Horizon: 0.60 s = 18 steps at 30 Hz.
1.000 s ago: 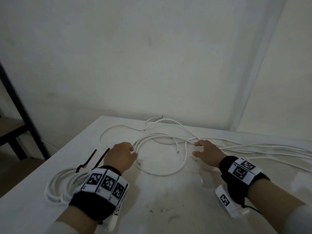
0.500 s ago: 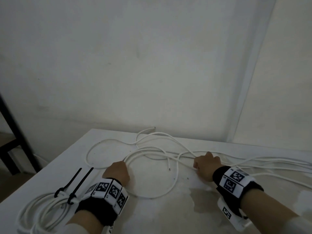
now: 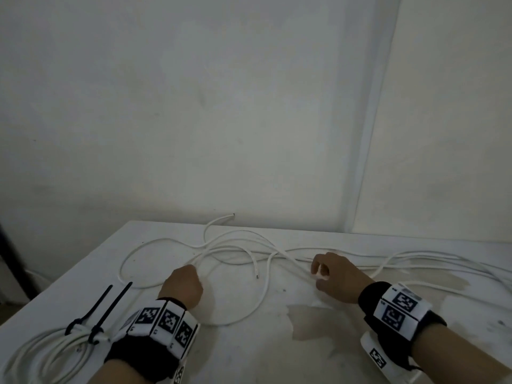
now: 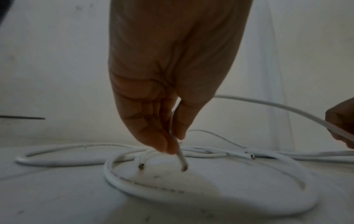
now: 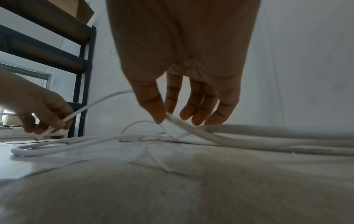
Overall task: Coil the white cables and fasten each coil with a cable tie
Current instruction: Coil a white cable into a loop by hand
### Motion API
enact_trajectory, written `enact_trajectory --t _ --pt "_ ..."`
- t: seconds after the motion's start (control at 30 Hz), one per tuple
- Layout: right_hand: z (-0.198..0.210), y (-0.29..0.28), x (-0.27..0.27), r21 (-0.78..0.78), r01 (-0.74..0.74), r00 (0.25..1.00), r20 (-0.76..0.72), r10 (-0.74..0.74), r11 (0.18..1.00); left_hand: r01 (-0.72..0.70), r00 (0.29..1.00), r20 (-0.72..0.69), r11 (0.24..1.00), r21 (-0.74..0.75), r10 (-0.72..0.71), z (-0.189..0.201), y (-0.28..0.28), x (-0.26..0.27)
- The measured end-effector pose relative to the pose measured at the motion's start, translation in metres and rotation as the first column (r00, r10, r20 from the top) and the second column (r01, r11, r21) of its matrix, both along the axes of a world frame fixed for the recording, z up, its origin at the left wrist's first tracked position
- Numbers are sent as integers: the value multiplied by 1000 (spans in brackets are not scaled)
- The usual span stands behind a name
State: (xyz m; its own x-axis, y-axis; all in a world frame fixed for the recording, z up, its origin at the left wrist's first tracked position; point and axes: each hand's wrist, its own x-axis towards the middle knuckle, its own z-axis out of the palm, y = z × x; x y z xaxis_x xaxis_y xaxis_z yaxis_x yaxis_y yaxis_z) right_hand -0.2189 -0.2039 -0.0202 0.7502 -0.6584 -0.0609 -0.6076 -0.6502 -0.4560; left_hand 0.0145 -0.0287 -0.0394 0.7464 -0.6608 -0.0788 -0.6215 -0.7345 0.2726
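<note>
Several loose white cables (image 3: 241, 248) lie tangled across the back of the white table (image 3: 263, 356). My left hand (image 3: 181, 285) pinches one cable a little behind its cut end (image 4: 182, 162), between thumb and fingertips (image 4: 168, 148). The same cable arcs over to my right hand (image 3: 336, 275), which pinches it (image 5: 191, 128) between thumb and forefinger just above the table. At the near left lies a finished coil (image 3: 47, 353), bound by two black cable ties (image 3: 110, 306) whose tails stick out.
A wall rises right behind the table. The table's left edge (image 3: 69, 278) drops off beside a black metal shelf rack (image 5: 84, 60). A long bundle of cables (image 3: 443, 261) runs off to the right. A brownish stain (image 3: 304, 320) marks the tabletop between my wrists.
Both hands have drawn back toward me and curled onto the cable; the right hand lay flatter a second ago. The head view has tilted up, so the tied coil shows more fully.
</note>
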Motion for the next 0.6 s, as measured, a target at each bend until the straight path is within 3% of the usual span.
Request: enact_trajectory --t 0.27,0.5,0.6 --pt "-13 -3 -10 37 104 969 -230 -92 994 -21 994 -106 999 -33 18 -10 18 6" --pt "-11 2 -6 -52 117 989 -89 -122 992 4 988 -152 1000 1 -4 -4 23 -7" --pt "-11 1 -9 -53 113 992 -49 -116 992 -52 960 -278 989 -139 11 2 22 -7"
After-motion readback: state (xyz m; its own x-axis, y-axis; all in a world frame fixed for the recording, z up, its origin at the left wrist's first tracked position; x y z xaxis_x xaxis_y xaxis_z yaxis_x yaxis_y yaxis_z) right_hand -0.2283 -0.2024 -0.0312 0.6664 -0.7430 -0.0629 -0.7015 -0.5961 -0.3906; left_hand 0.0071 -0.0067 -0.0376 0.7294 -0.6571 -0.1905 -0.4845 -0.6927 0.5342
